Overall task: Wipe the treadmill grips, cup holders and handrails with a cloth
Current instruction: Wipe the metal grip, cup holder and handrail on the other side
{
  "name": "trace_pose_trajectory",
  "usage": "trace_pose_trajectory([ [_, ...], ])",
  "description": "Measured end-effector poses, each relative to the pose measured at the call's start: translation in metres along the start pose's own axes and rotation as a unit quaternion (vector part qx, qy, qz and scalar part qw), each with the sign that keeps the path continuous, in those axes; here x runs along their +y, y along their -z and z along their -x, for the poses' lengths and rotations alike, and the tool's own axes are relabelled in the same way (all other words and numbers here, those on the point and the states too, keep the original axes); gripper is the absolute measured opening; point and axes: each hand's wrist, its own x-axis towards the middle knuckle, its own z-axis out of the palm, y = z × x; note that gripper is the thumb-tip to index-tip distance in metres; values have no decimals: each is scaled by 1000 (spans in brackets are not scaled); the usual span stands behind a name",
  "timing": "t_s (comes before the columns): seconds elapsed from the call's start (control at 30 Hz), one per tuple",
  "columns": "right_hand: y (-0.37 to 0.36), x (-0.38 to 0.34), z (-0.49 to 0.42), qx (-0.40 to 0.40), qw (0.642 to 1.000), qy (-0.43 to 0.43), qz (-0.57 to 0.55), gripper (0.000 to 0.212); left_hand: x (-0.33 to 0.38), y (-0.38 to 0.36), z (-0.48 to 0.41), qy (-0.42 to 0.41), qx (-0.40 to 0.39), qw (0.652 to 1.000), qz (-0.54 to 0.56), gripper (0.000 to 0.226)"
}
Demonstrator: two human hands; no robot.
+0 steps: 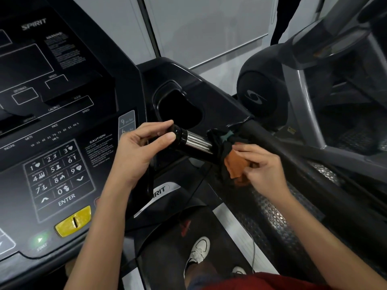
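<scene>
A short treadmill grip [195, 142] with a black end cap and shiny metal sensor plates sticks out below the cup holder [178, 107]. My left hand [138, 149] pinches the black end cap between thumb and fingers. My right hand [259, 164] is shut on a bunched cloth [232, 162], black and orange with a bit of teal, pressed around the grip's base where it meets the right handrail [293, 151]. The handrail runs down to the right.
The treadmill console [56, 168] with keypad, yellow stop button and display fills the left. The belt and my white shoe [199, 252] lie below. A thin cable hangs across the belt. Another grey machine [303, 97] stands to the right.
</scene>
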Motion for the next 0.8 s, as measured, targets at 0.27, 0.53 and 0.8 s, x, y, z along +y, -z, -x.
trace_pose_trajectory([
  [0.27,-54,-42,-12,58,968,237,54,23,-3,1,-3,-4,3,1000,7,24],
  [0.53,-53,-24,-5,35,943,278,180,17,-5,1,-3,-10,-6,1000,17,25],
  [0.8,-11,0,6,26,975,191,113,44,-2,1,0,4,-6,1000,7,29],
])
